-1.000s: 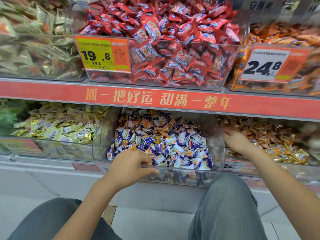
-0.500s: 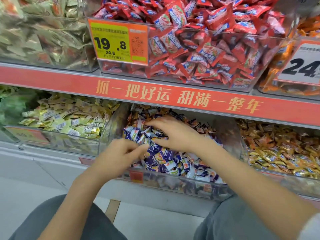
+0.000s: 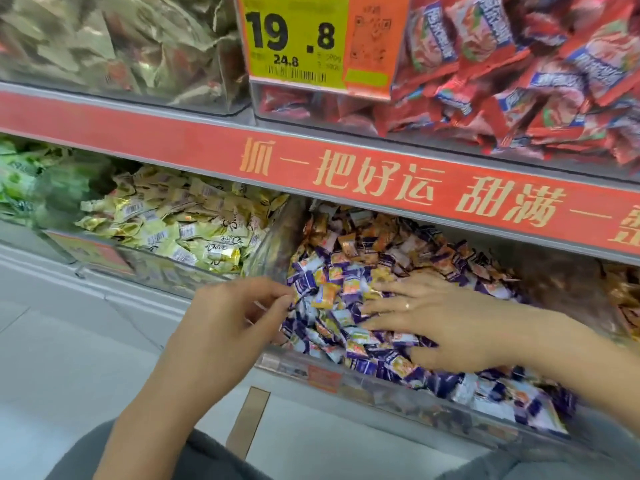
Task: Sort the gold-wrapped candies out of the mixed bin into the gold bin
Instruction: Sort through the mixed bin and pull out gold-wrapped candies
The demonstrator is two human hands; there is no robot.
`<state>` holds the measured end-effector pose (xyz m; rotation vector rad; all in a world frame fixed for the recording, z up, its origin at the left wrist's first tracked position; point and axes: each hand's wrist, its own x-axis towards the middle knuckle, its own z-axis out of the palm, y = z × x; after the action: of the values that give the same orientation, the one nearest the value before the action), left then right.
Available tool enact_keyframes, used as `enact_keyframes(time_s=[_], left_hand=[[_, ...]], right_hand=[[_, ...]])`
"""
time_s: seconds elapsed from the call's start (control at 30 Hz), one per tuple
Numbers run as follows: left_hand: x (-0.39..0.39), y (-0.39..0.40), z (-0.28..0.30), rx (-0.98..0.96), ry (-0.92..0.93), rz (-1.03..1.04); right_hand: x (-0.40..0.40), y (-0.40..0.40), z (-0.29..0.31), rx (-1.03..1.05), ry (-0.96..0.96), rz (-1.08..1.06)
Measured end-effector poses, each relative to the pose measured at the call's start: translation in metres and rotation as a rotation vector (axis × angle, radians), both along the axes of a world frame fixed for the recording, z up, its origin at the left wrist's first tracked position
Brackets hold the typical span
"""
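Observation:
The clear mixed bin [image 3: 398, 379] on the lower shelf holds a heap of purple-and-white candies mixed with gold-orange ones. One gold-wrapped candy [image 3: 325, 294] lies on top near the heap's left side. My right hand [image 3: 436, 320] lies flat on the heap with its fingers spread, palm down, holding nothing that I can see. My left hand [image 3: 235, 320] hovers at the bin's left front corner. Its thumb and forefinger are slightly apart and just reach the edge of the pile. A sliver of the gold bin [image 3: 625, 299] shows at the far right.
A bin of pale yellow candies [image 3: 194, 233] stands left of the mixed bin. A red shelf strip [image 3: 381, 174] runs above the lower bins. Over it are bins of red packets [image 3: 519, 74] and a yellow price tag [image 3: 294, 39]. My knees and the pale floor are below.
My right hand left the gold bin on the right, came back over the mixed bin and now lies flat on the heap. The left hand stayed at the bin's left front. The view moved closer and left.

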<state>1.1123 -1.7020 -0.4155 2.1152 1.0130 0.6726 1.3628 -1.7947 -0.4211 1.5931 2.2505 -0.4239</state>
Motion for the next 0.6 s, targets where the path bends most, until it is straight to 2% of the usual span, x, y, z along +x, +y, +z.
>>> enact_keyframes(time_s=[0.07,0.13,0.2,0.23,0.27,0.33,0.4,0.47,0.6], left_hand=[[-0.001,0.002,0.0,-0.007,0.019,-0.012],[0.0,0.002,0.0,-0.013,0.012,-0.007],[0.002,0.002,0.001,-0.008,0.014,-0.016],[0.003,0.001,0.001,-0.007,0.017,-0.02],[0.003,0.001,0.002,-0.013,0.016,-0.021],[0.004,0.002,0.002,-0.025,0.013,-0.016],[0.005,0.002,0.003,-0.036,0.019,-0.014],[0.005,0.002,0.003,-0.054,0.019,-0.016],[0.002,0.004,0.003,-0.088,0.005,-0.01]], right_hand=[[-0.001,0.002,0.011,-0.039,0.116,-0.089],[-0.003,0.015,0.02,-0.017,0.332,-0.214],[-0.009,0.038,0.024,0.142,0.527,-0.327],[-0.012,0.051,0.021,0.257,0.561,-0.324],[-0.016,0.064,0.017,0.324,0.568,-0.299],[-0.028,0.083,0.006,0.295,0.54,-0.216],[-0.037,0.09,-0.014,0.199,0.367,-0.087],[-0.04,0.081,-0.027,0.206,0.228,-0.002],[-0.027,0.045,-0.025,0.122,0.257,0.003]])
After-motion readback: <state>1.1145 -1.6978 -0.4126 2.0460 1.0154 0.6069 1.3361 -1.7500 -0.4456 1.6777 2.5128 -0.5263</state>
